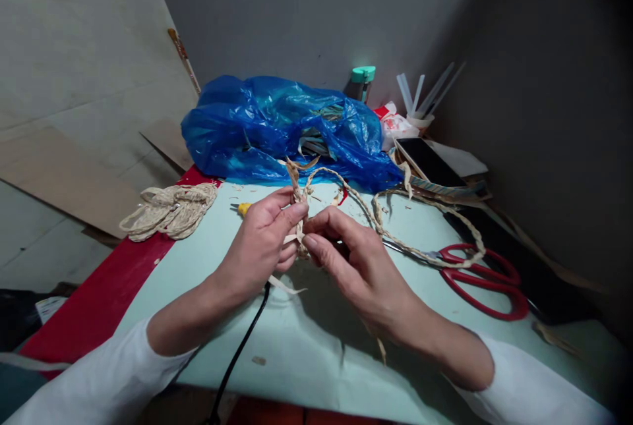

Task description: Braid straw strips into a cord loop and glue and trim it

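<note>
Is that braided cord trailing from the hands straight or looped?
Looped: the braided cord curves right and bends back over the red-handled scissors.

plastic bag (222, 125) at the back of the table (297, 372), coiled braid (171, 213) left, scissors (517, 304) right, partly under braided cord (356, 194)

At 12 o'clock, a crumpled blue plastic bag (237, 123) is set on the tabletop (287, 362). A green-lidded container (364, 76) is seen at 1; translucent sticks (437, 89) are held in a whitish cup (420, 123) at 2. Brown cardboard (64, 181) is seen at 9.
</note>
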Motion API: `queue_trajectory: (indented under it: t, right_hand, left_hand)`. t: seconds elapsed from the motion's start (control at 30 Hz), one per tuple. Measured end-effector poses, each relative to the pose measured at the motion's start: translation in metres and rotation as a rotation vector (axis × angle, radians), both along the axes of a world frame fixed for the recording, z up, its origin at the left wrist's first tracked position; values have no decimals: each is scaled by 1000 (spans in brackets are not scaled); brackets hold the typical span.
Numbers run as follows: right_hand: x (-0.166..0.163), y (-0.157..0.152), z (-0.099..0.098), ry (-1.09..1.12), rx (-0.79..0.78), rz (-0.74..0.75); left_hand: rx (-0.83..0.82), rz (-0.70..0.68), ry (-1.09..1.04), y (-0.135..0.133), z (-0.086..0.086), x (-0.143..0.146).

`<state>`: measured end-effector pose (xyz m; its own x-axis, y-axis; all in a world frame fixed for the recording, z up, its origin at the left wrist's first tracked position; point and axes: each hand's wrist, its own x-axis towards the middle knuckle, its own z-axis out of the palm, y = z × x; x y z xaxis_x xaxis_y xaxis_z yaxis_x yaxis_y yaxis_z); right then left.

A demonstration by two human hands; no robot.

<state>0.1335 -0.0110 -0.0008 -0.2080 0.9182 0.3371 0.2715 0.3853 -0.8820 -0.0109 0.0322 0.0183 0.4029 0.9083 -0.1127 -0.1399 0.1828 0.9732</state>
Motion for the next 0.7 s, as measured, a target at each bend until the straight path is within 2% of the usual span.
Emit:
queue_trajectory:
  t: [0.13,0.33,0.43,0.6,0.7]
  right_hand:
    - [-1,2,-6,87,-95,4]
    - [-3,9,-15,338,-229,-100]
    - [1,11,-11,189,-163,-175]
    - [10,9,2,-198,-19,-137]
    - [17,13,6,-369,51,-182]
  left_hand:
    - [-108,-73,0,7,1,-1]
    - [-53,-173,43,9,-9,1]
    - [-16,-153,90,7,-10,2]
    - [146,-6,230,8,-2,0]
    - [254,42,337,9,2,-4]
